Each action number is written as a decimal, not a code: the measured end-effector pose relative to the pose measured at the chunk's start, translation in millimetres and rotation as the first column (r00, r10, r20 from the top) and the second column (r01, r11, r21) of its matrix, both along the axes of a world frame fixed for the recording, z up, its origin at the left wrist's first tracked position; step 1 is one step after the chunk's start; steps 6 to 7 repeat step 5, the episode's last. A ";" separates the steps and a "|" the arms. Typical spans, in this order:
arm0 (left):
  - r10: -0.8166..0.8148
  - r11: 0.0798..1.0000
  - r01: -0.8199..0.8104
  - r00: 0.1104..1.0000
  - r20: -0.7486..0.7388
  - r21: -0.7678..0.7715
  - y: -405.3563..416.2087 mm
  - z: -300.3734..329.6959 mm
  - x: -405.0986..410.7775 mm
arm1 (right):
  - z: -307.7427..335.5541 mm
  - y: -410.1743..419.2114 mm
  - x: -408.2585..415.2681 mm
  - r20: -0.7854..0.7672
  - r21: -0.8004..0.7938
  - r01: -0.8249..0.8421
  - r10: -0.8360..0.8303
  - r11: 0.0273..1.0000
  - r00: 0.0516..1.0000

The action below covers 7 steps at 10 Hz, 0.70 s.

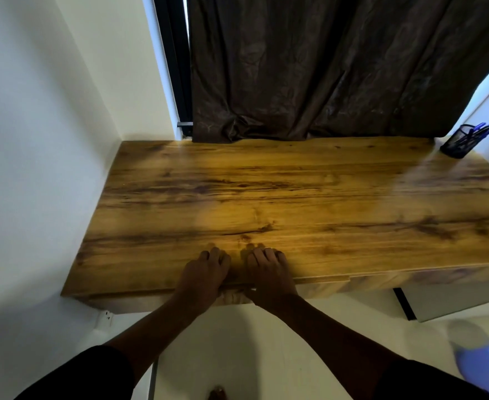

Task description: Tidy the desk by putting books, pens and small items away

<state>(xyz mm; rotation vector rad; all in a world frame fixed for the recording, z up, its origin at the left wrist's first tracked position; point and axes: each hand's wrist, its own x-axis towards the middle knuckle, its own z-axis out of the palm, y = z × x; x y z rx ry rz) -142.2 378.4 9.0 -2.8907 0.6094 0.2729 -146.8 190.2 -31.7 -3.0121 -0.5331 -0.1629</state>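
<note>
Wood, yellow-brown with dark streaks of grain, makes up the whole top of the bench (295,192), which runs wide across the view and meets a white wall (35,140) on the left. Both hands lie on its near edge, side by side and close together without touching. The left hand (204,272) rests palm down, its fingers (215,254) bent at the knuckles with the tips pressing on the wood and lying close to one another. The right hand (267,274) sits the same way, fingers (262,254) bent and gathered, tips on the surface; neither hand holds anything. Whether the thumbs hook under the edge cannot be told, as they are hidden.

Far beyond the fingers of the right hand, at the back right corner of the bench, stands a dark mesh pen holder (458,142) with blue pens (484,128) sticking out of it, leaning to the right. Straight ahead of the fingers, past the far edge, hangs a dark brown curtain (338,67), its hem touching the bench top. Beside the curtain on the left is a black frame (171,53).

Below the bench, under the right side, a pale cabinet (454,301) with a black strip shows. Lower left of the wrists there is a wall socket (106,317). Near the right forearm, at the lower right corner, a blurred blue object (488,368) lies on the pale floor (237,342).
</note>
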 end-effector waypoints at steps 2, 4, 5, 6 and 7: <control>-0.031 0.999 0.031 0.999 0.019 0.008 2.4 -3.7 2.8 | -3.3 0.0 0.2 -0.031 -0.008 0.003 -0.004 1.000 1.000; -0.084 0.996 0.084 0.996 -0.019 0.032 8.0 -17.6 5.8 | 0.1 1.3 4.2 -0.052 -0.038 0.016 -0.018 0.999 0.998; -0.167 0.986 0.166 0.985 -0.050 -0.027 13.2 -16.8 16.8 | -1.4 7.5 2.9 -0.082 -0.032 0.041 -0.043 0.999 0.996; -0.167 0.986 0.166 0.985 -0.050 -0.027 13.2 -16.8 16.8 | -1.4 7.5 2.9 -0.082 -0.032 0.041 -0.043 0.999 0.996; -0.167 0.986 0.166 0.985 -0.050 -0.027 13.2 -16.8 16.8 | -1.4 7.5 2.9 -0.082 -0.032 0.041 -0.043 0.999 0.996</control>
